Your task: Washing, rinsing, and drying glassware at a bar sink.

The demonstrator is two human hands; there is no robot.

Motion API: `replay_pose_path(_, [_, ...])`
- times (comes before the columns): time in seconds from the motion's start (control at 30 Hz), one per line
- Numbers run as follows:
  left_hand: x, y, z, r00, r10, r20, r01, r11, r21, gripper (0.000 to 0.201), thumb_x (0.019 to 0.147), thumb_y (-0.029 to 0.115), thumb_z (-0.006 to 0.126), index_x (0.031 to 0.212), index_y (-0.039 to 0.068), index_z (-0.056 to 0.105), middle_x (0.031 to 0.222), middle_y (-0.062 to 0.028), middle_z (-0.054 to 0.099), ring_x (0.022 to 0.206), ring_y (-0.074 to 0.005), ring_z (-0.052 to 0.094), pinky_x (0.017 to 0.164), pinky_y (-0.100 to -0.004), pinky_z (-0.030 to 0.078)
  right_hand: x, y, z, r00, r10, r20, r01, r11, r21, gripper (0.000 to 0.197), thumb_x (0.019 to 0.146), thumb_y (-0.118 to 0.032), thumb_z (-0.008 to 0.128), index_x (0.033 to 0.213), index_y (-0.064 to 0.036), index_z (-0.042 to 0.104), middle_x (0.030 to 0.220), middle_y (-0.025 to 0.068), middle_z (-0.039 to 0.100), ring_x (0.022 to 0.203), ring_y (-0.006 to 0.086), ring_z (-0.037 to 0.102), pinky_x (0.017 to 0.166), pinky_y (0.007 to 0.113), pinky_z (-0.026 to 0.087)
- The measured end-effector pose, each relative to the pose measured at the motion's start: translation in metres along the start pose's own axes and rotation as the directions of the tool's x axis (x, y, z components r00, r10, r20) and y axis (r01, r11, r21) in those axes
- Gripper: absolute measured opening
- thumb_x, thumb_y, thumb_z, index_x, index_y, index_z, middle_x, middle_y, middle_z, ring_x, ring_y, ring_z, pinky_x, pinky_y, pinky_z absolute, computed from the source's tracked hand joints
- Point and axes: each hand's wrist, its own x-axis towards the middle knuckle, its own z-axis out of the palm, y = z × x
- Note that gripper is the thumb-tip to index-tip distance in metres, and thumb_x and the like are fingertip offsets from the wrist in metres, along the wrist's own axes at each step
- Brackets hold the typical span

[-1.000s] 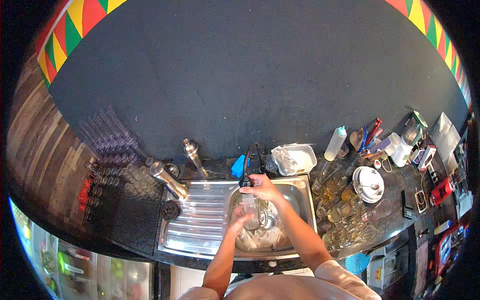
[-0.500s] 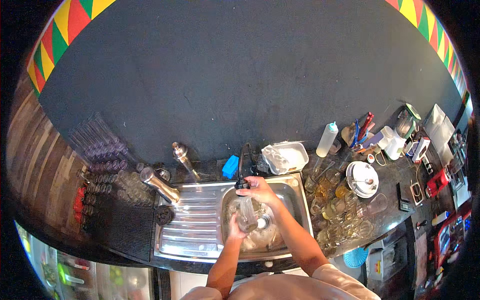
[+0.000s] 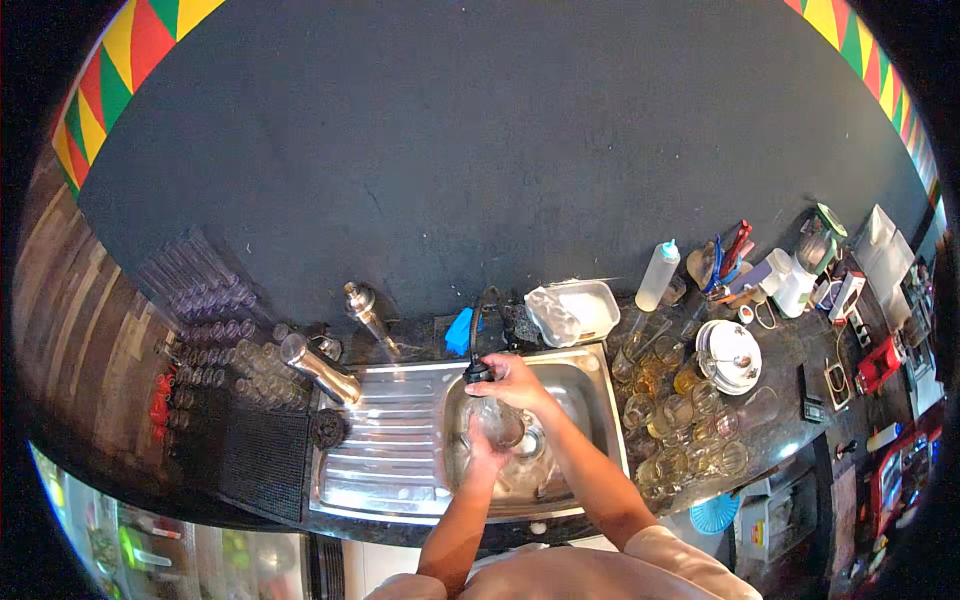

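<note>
Over the basin of the steel sink, my left hand is wrapped round a clear drinking glass, which it holds tilted. My right hand grips the black faucet head just above the glass. The mouth of the glass is partly covered by my fingers and the faucet head. Water and light reflections blur the basin floor, where a round drain fitting shows beside the glass.
Many used glasses crowd the counter right of the sink, near stacked white plates. Behind stand a white tub, a blue sponge and a squeeze bottle. Metal shakers and rows of clean-looking glasses occupy the left.
My left hand and the glass have shifted slightly right and up, and the glass has tilted more. My right hand stays on the faucet head, which has moved a little left.
</note>
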Motion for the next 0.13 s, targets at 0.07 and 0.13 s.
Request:
replay_pose_path(0.07, [-0.003,0.005,-0.004,0.997,0.005,0.080,-0.010,0.998,0.054,0.057,0.080,0.051,0.046,0.120,0.011,0.043,0.115,-0.0102,0.049,0.101,-0.0276,0.051,0.083,-0.0467,0.044,-0.003,-0.013,-0.005,0.999,0.027,0.047,-0.024,0.998,-0.054,0.024,0.071,-0.006,0.071,0.092,-0.0014,0.060,0.080,0.0008,0.062,0.072,0.0059,0.055,0.065,0.022,0.046])
replay_pose_path(0.13, [-0.011,0.007,-0.002,0.987,0.005,0.160,-0.021,0.994,0.104,0.058,0.080,0.052,0.046,0.121,0.011,0.043,0.115,-0.0100,0.049,0.102,-0.0267,0.050,0.084,-0.0474,0.043,0.003,-0.007,-0.016,1.000,0.023,0.018,-0.023,0.999,-0.044,0.027,0.070,-0.009,0.073,0.093,-0.0026,0.061,0.079,0.0008,0.062,0.070,0.0063,0.055,0.064,0.022,0.045])
